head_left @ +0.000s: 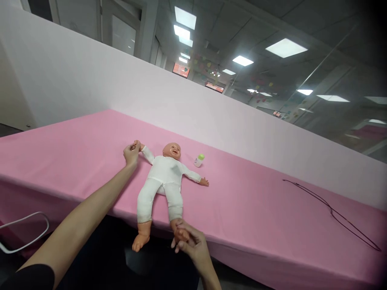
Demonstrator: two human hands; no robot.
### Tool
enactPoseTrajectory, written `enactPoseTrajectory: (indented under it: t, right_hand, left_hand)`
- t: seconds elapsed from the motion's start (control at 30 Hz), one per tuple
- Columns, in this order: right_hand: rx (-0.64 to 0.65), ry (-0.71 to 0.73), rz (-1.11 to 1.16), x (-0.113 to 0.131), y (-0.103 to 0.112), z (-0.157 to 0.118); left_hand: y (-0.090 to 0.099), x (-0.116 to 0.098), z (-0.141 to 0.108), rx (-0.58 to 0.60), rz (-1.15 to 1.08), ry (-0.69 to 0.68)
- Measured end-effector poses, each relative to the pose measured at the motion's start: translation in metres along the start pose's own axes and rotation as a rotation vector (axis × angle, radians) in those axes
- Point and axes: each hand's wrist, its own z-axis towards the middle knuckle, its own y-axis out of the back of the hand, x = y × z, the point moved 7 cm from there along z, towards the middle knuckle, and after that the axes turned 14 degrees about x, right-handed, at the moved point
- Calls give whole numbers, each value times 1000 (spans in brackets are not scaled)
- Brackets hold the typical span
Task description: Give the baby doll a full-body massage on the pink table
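Risks, nearest first. We judge that the doll (165, 171), face-up on the pink surface (242, 193), could slide off if our right hand (196, 245), closed around one foot past the near edge, pulled towards us. Our left hand (131, 155), closed on one doll hand, could strain that arm if our grips drew apart. The bottle (199, 160) might topple if the doll's free arm swung.

Counts, nearest first. Hands: two, both clamped on the doll. White loop (38, 212): one, left of the doll. Doll: one. Green-capped bottle: one, beside the doll's head. Dark cord (329, 205): one, well right of the doll.
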Motion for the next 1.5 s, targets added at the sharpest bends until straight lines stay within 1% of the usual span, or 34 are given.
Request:
enactPoseTrajectory:
  t: [0.07,0.13,0.2,0.27,0.3,0.33,0.37,0.4,0.43,0.5,0.57,0.6,0.67,0.7,0.77,0.8,0.83,0.87,0.9,0.97,1.03,1.07,1.1,1.17,1.23,1.3,1.33,1.37,1.43,1.5]
  right_hand:
    - [-93,77,-58,26,7,21]
    - [-143,138,-155,55,11,52]
    - [-136,148,-206,70,10,92]
    - [-124,126,-193,68,9,128]
    - [-136,123,-184,64,10,142]
    - [-147,121,-176,59,10,150]
    - [-158,119,-171,56,11,154]
    - [-165,117,-169,55,11,151]
    - [-162,111,-166,57,11,143]
    - [-127,90,-151,63,10,114]
    - [-50,60,-120,65,5,76]
    - [12,26,-104,60,0,57]
    - [127,-66,-47,37,-12,24]
    - [139,-90,-12,23,-15,12]
    - [69,-56,49,-1,-16,-2]
    - [33,-36,70,-9,-16,-3]
    - [-1,-8,84,-11,-15,0]
    - [-29,20,88,-8,-13,6]
    - [-56,51,84,1,-10,14]
    - [-107,110,51,29,-3,39]
    - [-138,116,-2,54,3,72]
    - [-151,116,-28,61,5,90]
    - [-158,114,-52,64,7,108]
    - [-156,72,-60,58,6,139]
    - [-175,56,-52,49,5,155]
    - [-178,64,-62,48,1,149]
    - [-163,70,-74,51,-2,138]
    - [-139,74,-87,55,-5,124]
    - [-66,58,-103,59,-13,87]
    - [23,7,-95,49,-22,49]
  left_hand:
    - [-14,-18,-12,22,26,-109]
    - [-34,-37,-29,129,102,-257]
    - [-51,-48,-47,251,190,-384]
    - [-65,-50,-63,389,273,-465]
    - [-71,-49,-69,459,314,-495]
    - [-75,-47,-73,520,348,-517]
    - [-78,-45,-74,560,366,-524]
    - [-77,-44,-73,569,362,-516]
    - [-74,-42,-68,538,333,-494]
    - [-59,-40,-53,396,230,-428]
    - [-40,-35,-36,225,155,-370]
    - [-31,-31,-28,150,143,-340]
    - [-14,-21,-13,27,151,-256]
    - [-7,-16,-8,-25,162,-202]
    - [1,-8,-4,-97,171,-110]
    - [1,-9,-6,-103,167,-101]
    - [-3,-12,-9,-83,159,-123]
    - [-9,-19,-14,-37,149,-170]
    - [-18,-27,-21,27,143,-232]
    - [-37,-42,-39,178,163,-357]
    - [-54,-52,-56,326,247,-462]
    - [-61,-55,-64,398,311,-512]
    - [-67,-56,-71,465,378,-556]
    - [-74,-53,-79,575,493,-613]
    - [-77,-49,-79,631,532,-619]
    - [-74,-47,-73,616,448,-573]
    - [-69,-46,-67,568,371,-536]
    - [-62,-45,-59,493,288,-491]
    - [-43,-39,-41,288,154,-385]
    - [-23,-27,-25,93,106,-267]
